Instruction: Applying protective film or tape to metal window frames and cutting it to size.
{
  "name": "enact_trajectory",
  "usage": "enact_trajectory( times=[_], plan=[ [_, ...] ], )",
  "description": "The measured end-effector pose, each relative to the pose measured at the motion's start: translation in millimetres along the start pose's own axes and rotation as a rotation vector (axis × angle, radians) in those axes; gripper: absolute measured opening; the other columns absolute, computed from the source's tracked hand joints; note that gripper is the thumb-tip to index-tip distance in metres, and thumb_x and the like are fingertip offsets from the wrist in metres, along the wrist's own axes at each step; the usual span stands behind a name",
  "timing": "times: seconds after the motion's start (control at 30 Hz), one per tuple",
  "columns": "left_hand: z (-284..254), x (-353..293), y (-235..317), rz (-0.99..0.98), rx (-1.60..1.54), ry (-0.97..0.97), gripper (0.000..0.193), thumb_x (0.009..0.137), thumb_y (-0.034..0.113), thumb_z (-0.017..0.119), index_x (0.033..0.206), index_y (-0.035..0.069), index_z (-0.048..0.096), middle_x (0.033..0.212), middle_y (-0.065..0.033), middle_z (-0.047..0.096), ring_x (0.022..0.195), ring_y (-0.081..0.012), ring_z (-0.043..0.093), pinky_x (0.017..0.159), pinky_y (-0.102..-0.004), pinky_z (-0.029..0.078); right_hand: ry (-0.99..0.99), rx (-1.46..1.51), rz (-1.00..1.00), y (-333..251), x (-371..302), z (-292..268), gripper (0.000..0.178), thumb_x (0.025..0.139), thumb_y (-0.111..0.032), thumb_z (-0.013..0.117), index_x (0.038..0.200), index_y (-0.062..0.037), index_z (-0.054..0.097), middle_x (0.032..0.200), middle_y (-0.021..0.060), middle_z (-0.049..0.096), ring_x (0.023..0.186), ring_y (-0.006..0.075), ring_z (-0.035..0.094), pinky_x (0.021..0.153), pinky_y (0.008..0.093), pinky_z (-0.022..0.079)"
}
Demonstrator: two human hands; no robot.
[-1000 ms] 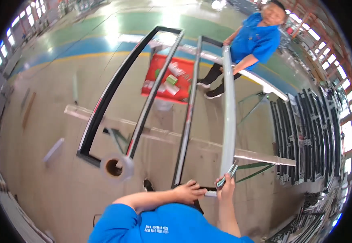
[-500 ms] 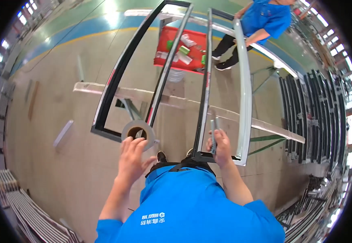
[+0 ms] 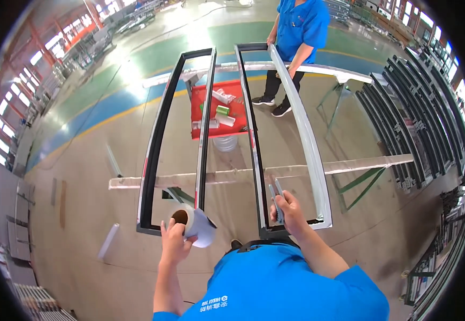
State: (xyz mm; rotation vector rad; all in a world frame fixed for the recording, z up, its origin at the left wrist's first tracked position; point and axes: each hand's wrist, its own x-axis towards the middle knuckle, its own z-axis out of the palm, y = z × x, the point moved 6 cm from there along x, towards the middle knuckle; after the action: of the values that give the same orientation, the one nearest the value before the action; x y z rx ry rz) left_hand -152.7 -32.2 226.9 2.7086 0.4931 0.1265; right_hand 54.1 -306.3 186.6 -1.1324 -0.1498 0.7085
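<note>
My left hand grips a wide roll of whitish film with a brown core, fingers at the core opening. It is at the near end of the left black rectangular frame, covering part of its near corner. My right hand is closed around a slim grey tool with two narrow prongs pointing away; its exact kind is unclear. That hand is over the near end of the right frame, whose right side bar looks whitish and covered.
Both frames rest across two wrapped beams on green stands. Between them, farther back, is a red tray with small boxes and rolls. A co-worker in blue touches the right frame's far end. Dark profiles are stacked at right.
My view has tilted up, showing more of the hall. The film roll has turned from end-on to showing its side, still in my left hand. My right hand keeps the grey tool.
</note>
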Motion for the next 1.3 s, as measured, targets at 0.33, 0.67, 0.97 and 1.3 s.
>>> enact_trajectory(
  times=[0.33,0.67,0.97,1.3],
  plan=[
    [22.7,103.0,83.2,-0.231,-1.024,-0.013,0.036,0.081,0.023,0.076,0.104,-0.001,0.063,0.095,-0.006,0.066,0.086,-0.011,0.059,0.08,-0.0253,0.045,0.086,0.101,0.034,-11.2,-5.4,-42.0,0.019,0.094,-0.024,0.051,0.098,-0.0057,0.049,0.067,0.0048,0.052,0.053,0.0135,0.051,0.05,0.0268,0.045],
    [72.2,178.3,169.0,-0.283,-1.464,-0.17,0.037,0.09,0.023,0.068,0.114,-0.004,0.06,0.107,-0.0088,0.067,0.098,-0.0148,0.061,0.091,-0.0299,0.044,0.186,0.221,-0.079,-39.4,-1.4,-111.5,0.019,0.081,-0.009,0.048,0.099,-0.0035,0.048,0.068,0.0068,0.051,0.06,0.0161,0.053,0.056,0.0297,0.045],
    [125.4,218.8,196.5,-0.455,-1.419,-0.149,0.044,0.09,0.027,0.068,0.117,-0.007,0.056,0.112,-0.0131,0.065,0.101,-0.0216,0.062,0.092,-0.0342,0.046,0.177,-0.131,-0.084,-46.9,37.4,-154.6,0.017,0.09,-0.022,0.06,0.095,-0.0069,0.053,0.074,0.0018,0.054,0.068,0.0108,0.053,0.063,0.0289,0.045],
    [156.1,276.0,170.1,-0.554,-1.438,-0.094,0.045,0.089,0.028,0.069,0.114,-0.007,0.055,0.107,-0.0151,0.064,0.096,-0.0236,0.063,0.088,-0.0364,0.049,0.11,-0.63,-0.184,-72.2,126.3,-147.3,0.033,0.087,-0.03,0.068,0.099,-0.003,0.053,0.078,0.0096,0.057,0.076,0.021,0.053,0.07,0.0383,0.045]
  ],
)
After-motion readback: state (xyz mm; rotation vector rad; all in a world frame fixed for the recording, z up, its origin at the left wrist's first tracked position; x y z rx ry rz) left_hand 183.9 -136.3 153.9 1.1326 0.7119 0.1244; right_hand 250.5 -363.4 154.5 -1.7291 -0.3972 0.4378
